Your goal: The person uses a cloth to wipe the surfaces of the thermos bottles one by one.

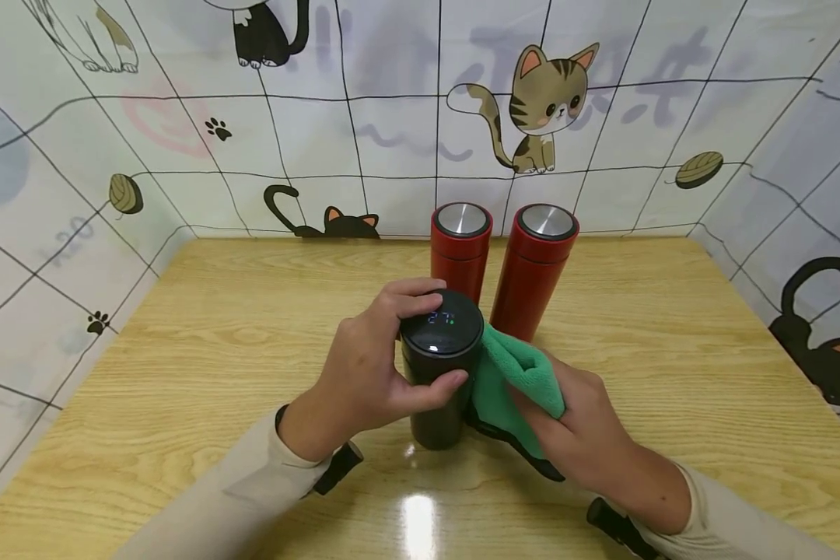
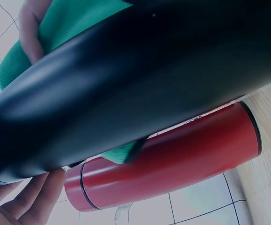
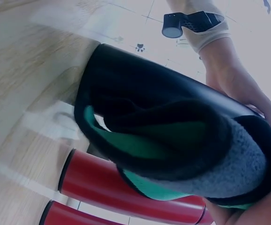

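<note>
A black thermos (image 1: 435, 420) stands upright on the table, and its glossy lid displays a lit number that looks like 27. My left hand (image 1: 367, 365) grips it round the top, thumb on the near side and fingers on the far side. In my right hand (image 1: 598, 428) is a bunched green cloth (image 1: 507, 389) with black edging, held against the thermos's right side. The right wrist view shows the folded cloth (image 3: 168, 136) with a grey fuzzy face, beside the black body (image 3: 149, 77). Part of the right hand's fingers is hidden by the cloth.
Two red thermoses (image 1: 462, 268) (image 1: 535, 288) with steel-topped lids stand close behind the black one, towards the back wall. White walls (image 1: 392, 132) with a cat print and grid lines enclose the wooden table (image 1: 217, 350) at the back and sides.
</note>
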Action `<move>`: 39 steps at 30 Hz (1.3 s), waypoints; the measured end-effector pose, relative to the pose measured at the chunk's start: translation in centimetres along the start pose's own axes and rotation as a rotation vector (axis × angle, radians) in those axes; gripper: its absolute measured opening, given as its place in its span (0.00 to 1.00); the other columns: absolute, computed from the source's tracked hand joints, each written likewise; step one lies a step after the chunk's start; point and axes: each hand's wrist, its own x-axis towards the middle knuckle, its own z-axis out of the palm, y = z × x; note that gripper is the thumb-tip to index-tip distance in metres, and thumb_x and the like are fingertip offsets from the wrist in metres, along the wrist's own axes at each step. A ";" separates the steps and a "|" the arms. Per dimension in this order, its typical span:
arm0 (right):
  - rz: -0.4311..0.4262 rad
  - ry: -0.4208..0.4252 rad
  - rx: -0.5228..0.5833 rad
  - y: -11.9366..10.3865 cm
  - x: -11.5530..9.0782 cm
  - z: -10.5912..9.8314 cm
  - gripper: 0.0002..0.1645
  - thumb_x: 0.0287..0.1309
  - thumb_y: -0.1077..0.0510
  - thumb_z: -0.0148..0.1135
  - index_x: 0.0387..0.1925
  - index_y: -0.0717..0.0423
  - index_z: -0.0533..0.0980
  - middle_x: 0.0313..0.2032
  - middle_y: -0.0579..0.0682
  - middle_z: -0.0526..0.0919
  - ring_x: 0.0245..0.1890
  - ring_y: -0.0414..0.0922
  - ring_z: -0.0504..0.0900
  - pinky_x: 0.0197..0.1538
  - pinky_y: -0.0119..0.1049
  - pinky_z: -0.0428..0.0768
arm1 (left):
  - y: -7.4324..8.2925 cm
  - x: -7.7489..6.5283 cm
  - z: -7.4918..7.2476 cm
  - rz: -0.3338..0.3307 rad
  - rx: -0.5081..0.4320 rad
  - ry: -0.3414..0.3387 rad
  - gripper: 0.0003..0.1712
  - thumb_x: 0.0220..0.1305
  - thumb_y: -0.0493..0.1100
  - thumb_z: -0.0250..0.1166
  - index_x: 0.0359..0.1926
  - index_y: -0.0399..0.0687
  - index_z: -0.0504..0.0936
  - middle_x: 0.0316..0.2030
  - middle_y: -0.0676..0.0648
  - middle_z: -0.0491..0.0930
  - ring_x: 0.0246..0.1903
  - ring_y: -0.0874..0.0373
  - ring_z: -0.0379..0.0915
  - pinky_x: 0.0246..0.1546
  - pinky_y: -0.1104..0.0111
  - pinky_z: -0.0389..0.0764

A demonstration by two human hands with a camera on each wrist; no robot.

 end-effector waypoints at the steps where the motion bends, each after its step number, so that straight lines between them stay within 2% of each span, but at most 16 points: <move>1: -0.016 0.012 0.010 0.0 0.0 0.0 0.35 0.55 0.77 0.61 0.66 0.61 0.72 0.60 0.52 0.81 0.60 0.34 0.78 0.60 0.23 0.75 | 0.0 0.0 0.0 -0.002 -0.001 0.000 0.35 0.60 0.60 0.66 0.55 0.37 0.68 0.54 0.38 0.79 0.49 0.48 0.84 0.45 0.61 0.87; 4: 0.015 -0.038 0.022 0.1 0.1 -0.1 0.35 0.59 0.75 0.60 0.68 0.59 0.70 0.62 0.50 0.79 0.61 0.35 0.78 0.61 0.23 0.75 | 0.0 0.0 0.0 -0.013 -0.008 0.002 0.37 0.60 0.60 0.66 0.56 0.37 0.68 0.55 0.38 0.79 0.51 0.48 0.83 0.47 0.61 0.86; 9: 0.091 -0.134 -0.039 0.2 0.1 0.0 0.34 0.63 0.71 0.59 0.70 0.53 0.69 0.61 0.51 0.80 0.60 0.37 0.78 0.61 0.20 0.74 | 0.1 0.0 0.0 -0.018 0.002 0.011 0.39 0.62 0.64 0.63 0.61 0.40 0.69 0.54 0.40 0.77 0.52 0.50 0.81 0.50 0.60 0.85; 14: 0.014 -0.017 -0.026 0.1 0.0 0.1 0.35 0.57 0.75 0.61 0.67 0.57 0.71 0.60 0.52 0.81 0.60 0.35 0.79 0.60 0.20 0.74 | 0.2 0.2 0.0 -0.016 0.009 0.027 0.39 0.60 0.64 0.66 0.63 0.44 0.72 0.53 0.41 0.76 0.51 0.52 0.81 0.49 0.62 0.86; 18: -0.028 0.022 0.013 0.0 0.0 0.0 0.35 0.57 0.76 0.61 0.67 0.60 0.71 0.62 0.50 0.79 0.62 0.34 0.77 0.61 0.23 0.75 | 0.2 0.1 0.1 -0.020 0.028 0.032 0.40 0.58 0.63 0.68 0.61 0.40 0.72 0.53 0.40 0.77 0.52 0.51 0.81 0.50 0.62 0.85; 25: 0.078 -0.124 -0.043 0.2 0.1 -0.1 0.34 0.63 0.71 0.59 0.70 0.54 0.68 0.62 0.51 0.80 0.61 0.37 0.78 0.61 0.20 0.73 | 0.1 -0.2 0.2 -0.055 0.032 0.000 0.43 0.51 0.57 0.76 0.57 0.37 0.68 0.55 0.37 0.76 0.53 0.48 0.81 0.52 0.61 0.84; 27: 0.073 -0.113 -0.045 0.1 0.1 0.0 0.35 0.62 0.72 0.59 0.70 0.55 0.69 0.62 0.52 0.80 0.61 0.38 0.78 0.61 0.20 0.73 | 0.1 -0.3 0.3 -0.061 0.031 -0.002 0.41 0.54 0.59 0.74 0.58 0.37 0.67 0.55 0.37 0.76 0.52 0.47 0.81 0.51 0.60 0.85; 33: -0.027 0.020 0.010 -0.2 -0.1 0.0 0.36 0.57 0.76 0.60 0.68 0.60 0.70 0.63 0.51 0.79 0.62 0.35 0.77 0.61 0.22 0.74 | 0.1 -0.3 0.3 -0.081 0.031 -0.026 0.40 0.63 0.67 0.60 0.59 0.38 0.64 0.60 0.38 0.75 0.55 0.47 0.81 0.53 0.58 0.84; 35: -0.018 0.007 0.022 -0.3 -0.1 -0.1 0.36 0.58 0.76 0.59 0.68 0.59 0.70 0.64 0.51 0.78 0.62 0.35 0.77 0.60 0.22 0.75 | 0.1 -0.3 0.3 -0.084 0.036 -0.043 0.40 0.65 0.67 0.58 0.59 0.38 0.63 0.62 0.38 0.75 0.56 0.47 0.80 0.54 0.58 0.84; 39: 0.095 -0.123 0.000 -0.3 0.0 -0.3 0.35 0.65 0.71 0.57 0.71 0.53 0.67 0.64 0.50 0.78 0.61 0.38 0.79 0.59 0.26 0.78 | 0.1 -0.4 0.3 -0.067 0.060 -0.055 0.39 0.68 0.68 0.52 0.59 0.38 0.63 0.61 0.39 0.75 0.53 0.47 0.82 0.49 0.59 0.86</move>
